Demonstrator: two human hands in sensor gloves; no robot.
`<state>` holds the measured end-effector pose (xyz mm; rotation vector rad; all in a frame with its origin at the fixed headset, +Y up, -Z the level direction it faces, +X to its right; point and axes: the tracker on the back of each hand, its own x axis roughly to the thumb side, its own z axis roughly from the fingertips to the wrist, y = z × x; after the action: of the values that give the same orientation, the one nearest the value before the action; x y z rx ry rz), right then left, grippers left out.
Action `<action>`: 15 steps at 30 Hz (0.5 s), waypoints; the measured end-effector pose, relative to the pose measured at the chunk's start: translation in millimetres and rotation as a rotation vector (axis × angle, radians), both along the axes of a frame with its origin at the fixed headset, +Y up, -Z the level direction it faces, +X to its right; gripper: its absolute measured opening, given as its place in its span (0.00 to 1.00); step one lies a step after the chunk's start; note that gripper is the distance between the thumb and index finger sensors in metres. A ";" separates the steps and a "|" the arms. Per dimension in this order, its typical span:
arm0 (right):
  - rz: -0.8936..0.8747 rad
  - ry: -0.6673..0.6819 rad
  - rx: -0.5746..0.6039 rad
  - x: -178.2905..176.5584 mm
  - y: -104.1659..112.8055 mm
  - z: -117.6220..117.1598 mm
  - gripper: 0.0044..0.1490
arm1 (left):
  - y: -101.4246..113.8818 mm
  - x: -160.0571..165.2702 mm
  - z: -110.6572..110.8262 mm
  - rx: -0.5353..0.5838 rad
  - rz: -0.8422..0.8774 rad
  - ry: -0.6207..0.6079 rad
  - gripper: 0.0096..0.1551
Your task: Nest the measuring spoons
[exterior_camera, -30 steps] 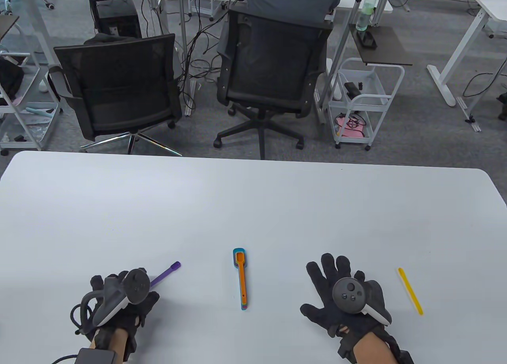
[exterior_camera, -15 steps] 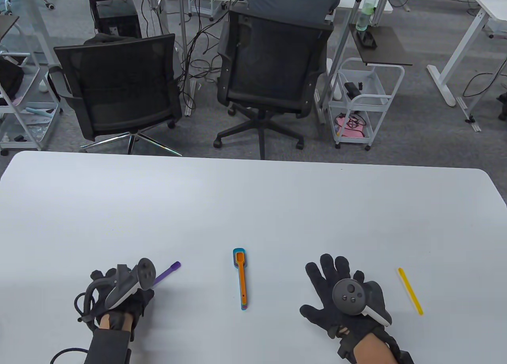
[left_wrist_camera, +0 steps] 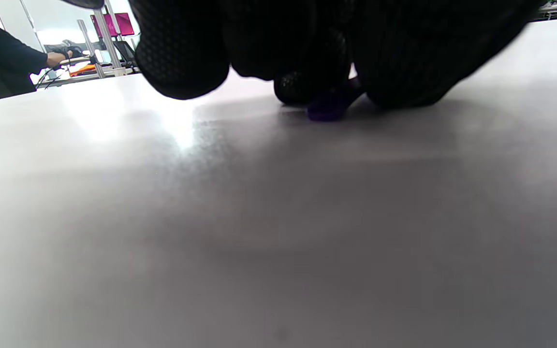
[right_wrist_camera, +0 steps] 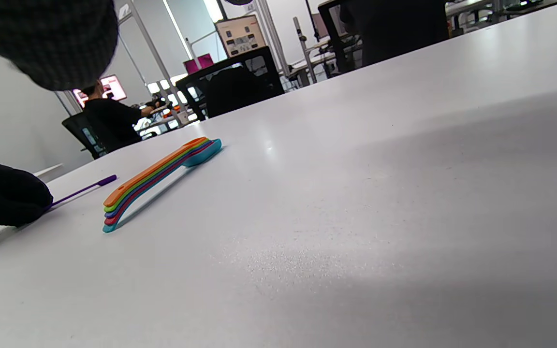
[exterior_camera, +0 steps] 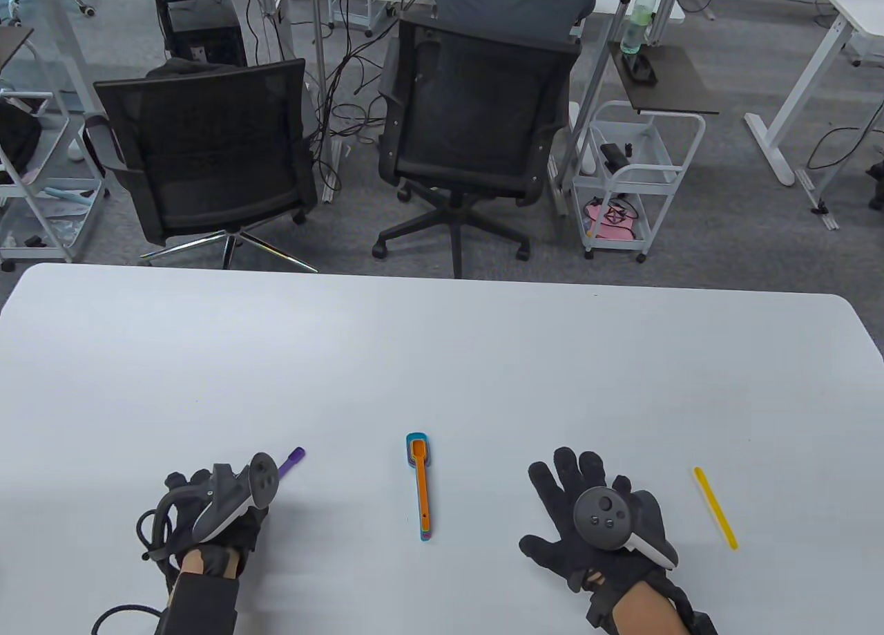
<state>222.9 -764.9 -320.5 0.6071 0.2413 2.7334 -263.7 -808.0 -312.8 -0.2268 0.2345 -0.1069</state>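
While the left hand [exterior_camera: 217,517] sits curled low on the white table [exterior_camera: 442,358], its fingers [left_wrist_camera: 182,58] close around the near end of the purple spoon [exterior_camera: 291,457] (only the handle tip pokes out past the tracker). Nested spoon stack [exterior_camera: 420,483], orange on top, lies at centre, between the hands. Right hand [exterior_camera: 594,517] rests flat, fingers spread, gripping nothing. Yellow spoon [exterior_camera: 715,507] lies just right of it, apart.
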 end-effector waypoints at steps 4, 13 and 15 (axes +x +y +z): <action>0.002 0.001 -0.005 -0.7 -0.1 -0.1 0.66 | -0.8 0.7 -0.7 -0.001 -0.003 -0.005 0.34; 0.001 -0.025 -0.016 4.7 -1.2 -3.4 0.66 | -0.2 0.1 -0.4 0.041 0.021 0.043 0.34; -0.003 -0.029 -0.022 6.3 -2.0 -3.7 0.66 | 0.5 1.5 -0.3 0.046 0.041 0.073 0.34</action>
<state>229.2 -766.9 -324.3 0.5608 0.2623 2.7307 -262.2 -807.4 -313.1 -0.1893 0.3041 -0.0527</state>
